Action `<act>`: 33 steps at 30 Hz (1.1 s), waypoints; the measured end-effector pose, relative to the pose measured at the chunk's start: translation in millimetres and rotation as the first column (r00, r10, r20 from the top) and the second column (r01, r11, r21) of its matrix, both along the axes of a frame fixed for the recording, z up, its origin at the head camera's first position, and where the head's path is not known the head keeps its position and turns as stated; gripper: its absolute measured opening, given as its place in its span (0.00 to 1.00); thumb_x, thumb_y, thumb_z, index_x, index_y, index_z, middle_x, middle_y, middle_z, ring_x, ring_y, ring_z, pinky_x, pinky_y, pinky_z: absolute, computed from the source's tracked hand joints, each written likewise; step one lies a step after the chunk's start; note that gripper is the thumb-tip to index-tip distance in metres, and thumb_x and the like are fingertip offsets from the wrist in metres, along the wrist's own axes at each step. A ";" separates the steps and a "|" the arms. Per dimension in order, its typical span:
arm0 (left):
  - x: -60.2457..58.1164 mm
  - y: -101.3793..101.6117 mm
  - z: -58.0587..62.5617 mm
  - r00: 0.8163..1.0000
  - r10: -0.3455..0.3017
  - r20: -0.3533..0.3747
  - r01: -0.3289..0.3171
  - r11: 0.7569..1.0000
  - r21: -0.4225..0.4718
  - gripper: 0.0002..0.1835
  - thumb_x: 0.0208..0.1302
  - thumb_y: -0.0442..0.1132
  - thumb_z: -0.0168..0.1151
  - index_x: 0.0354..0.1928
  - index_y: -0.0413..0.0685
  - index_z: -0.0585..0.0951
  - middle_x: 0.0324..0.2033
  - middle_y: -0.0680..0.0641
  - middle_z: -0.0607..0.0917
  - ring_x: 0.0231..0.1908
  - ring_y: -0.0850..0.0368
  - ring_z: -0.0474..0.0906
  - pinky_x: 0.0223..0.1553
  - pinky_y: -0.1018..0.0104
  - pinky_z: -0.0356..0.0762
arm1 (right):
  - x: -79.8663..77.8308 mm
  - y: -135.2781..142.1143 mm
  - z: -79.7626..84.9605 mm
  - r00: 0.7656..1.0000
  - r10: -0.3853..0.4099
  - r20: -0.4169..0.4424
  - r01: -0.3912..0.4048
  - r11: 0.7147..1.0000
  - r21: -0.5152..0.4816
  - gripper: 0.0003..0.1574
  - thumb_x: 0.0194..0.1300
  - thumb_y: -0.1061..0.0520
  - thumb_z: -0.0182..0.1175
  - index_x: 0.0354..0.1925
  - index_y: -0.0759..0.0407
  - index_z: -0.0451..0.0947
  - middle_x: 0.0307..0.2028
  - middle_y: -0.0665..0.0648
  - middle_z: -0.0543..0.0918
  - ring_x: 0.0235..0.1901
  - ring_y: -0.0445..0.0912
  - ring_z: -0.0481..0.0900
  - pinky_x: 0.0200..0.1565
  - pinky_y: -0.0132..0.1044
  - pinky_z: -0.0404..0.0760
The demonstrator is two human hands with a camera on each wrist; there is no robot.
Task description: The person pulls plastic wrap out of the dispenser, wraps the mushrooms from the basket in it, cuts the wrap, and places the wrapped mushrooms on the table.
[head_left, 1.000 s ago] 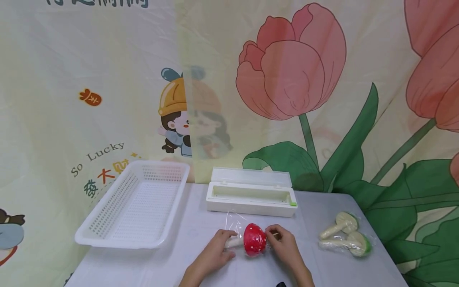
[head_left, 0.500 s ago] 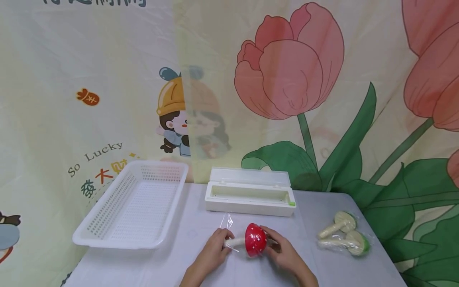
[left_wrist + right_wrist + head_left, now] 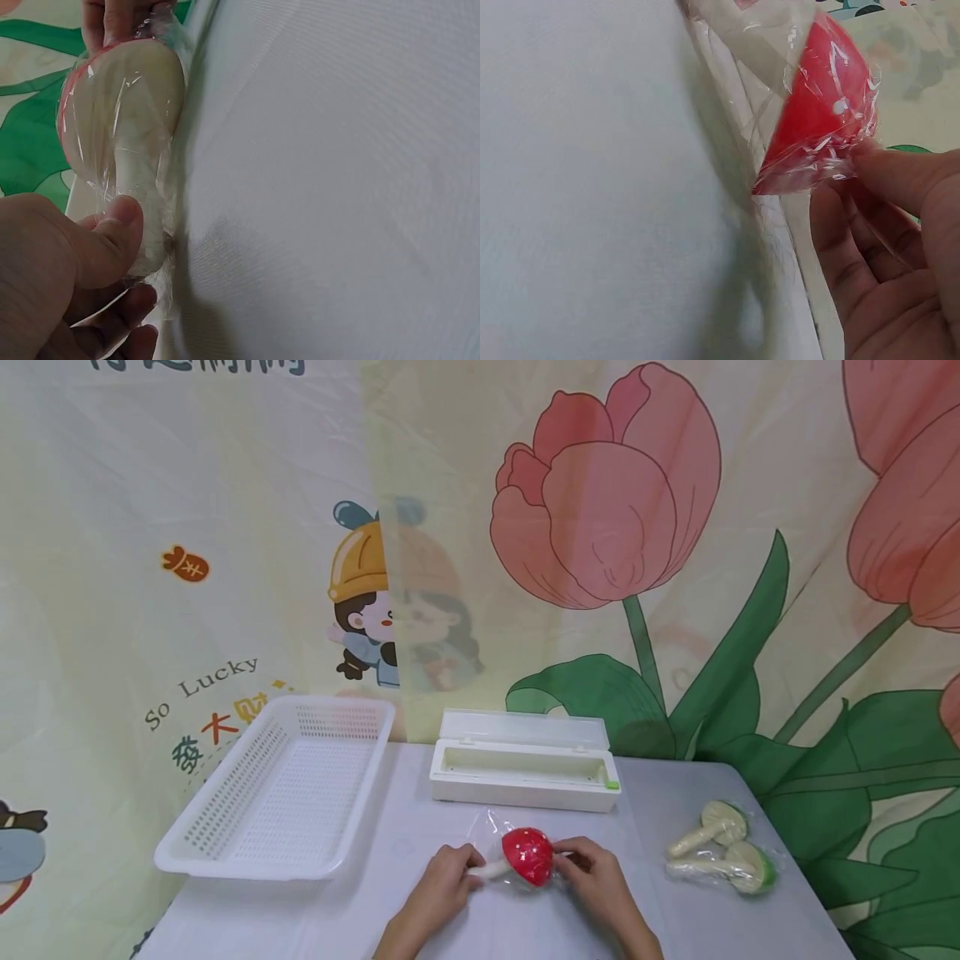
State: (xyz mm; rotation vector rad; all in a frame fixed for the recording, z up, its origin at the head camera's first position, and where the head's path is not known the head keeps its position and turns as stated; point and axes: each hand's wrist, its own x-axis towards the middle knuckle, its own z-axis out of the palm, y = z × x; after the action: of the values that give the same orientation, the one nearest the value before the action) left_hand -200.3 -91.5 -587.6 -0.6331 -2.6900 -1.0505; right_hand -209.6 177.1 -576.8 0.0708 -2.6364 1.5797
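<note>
A mushroom with a red, white-dotted cap [image 3: 528,857] and a pale stem lies sideways between the hands, wrapped in a clear plastic bag [image 3: 810,172]. My left hand [image 3: 442,889] holds the stem end; in the left wrist view its thumb presses along the pale stem [image 3: 139,172], fingers underneath. On the cap side, my right hand [image 3: 600,881] pinches the gathered plastic between thumb and index finger, as the right wrist view shows. Loose film sticks up behind the stem in the head view.
A white perforated basket [image 3: 168,858] stands at the left of the white table [image 3: 450,935]. Behind the hands is a long white box [image 3: 525,795] with its lid raised. Two wrapped mushrooms with green-edged caps [image 3: 750,868] lie at the right. A printed cloth [image 3: 450,460] hangs behind.
The mushroom has turned, its cap tilting and shifting slightly left. My right hand went from reaching round the cap to pinching the plastic at its side. The left hand stays at the stem.
</note>
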 end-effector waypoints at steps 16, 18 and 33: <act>-3.8 -2.7 3.0 0.988 -0.038 0.153 0.023 0.995 0.099 0.20 0.49 0.27 0.77 0.44 0.43 0.81 0.34 0.51 0.81 0.35 0.63 0.73 0.37 0.70 0.74 | -6.3 -6.6 2.1 0.999 0.034 -0.009 -0.034 0.998 -0.044 0.12 0.65 0.63 0.70 0.44 0.48 0.87 0.50 0.55 0.88 0.48 0.49 0.86 0.45 0.35 0.87; -4.4 -3.7 2.1 0.988 -0.053 0.148 0.037 0.994 0.105 0.18 0.51 0.25 0.75 0.43 0.43 0.81 0.34 0.51 0.83 0.34 0.64 0.75 0.36 0.70 0.76 | -6.7 -7.2 2.7 1.000 0.015 -0.010 -0.016 0.999 -0.050 0.09 0.65 0.63 0.70 0.41 0.50 0.87 0.46 0.54 0.88 0.44 0.47 0.85 0.42 0.34 0.87; -5.8 -11.8 9.6 0.991 -0.055 0.122 0.053 0.998 0.021 0.09 0.66 0.29 0.63 0.44 0.48 0.84 0.34 0.53 0.87 0.33 0.65 0.76 0.36 0.64 0.77 | -10.3 -7.7 10.2 0.998 0.057 0.007 -0.055 0.983 -0.177 0.12 0.65 0.65 0.69 0.46 0.56 0.87 0.51 0.59 0.87 0.33 0.45 0.84 0.31 0.32 0.84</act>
State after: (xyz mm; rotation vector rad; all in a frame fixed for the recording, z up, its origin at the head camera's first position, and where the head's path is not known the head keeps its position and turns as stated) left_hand -206.1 -103.3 -578.1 -0.6628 -2.7784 -1.1622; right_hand -219.9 169.4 -566.6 0.1279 -2.5111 1.8300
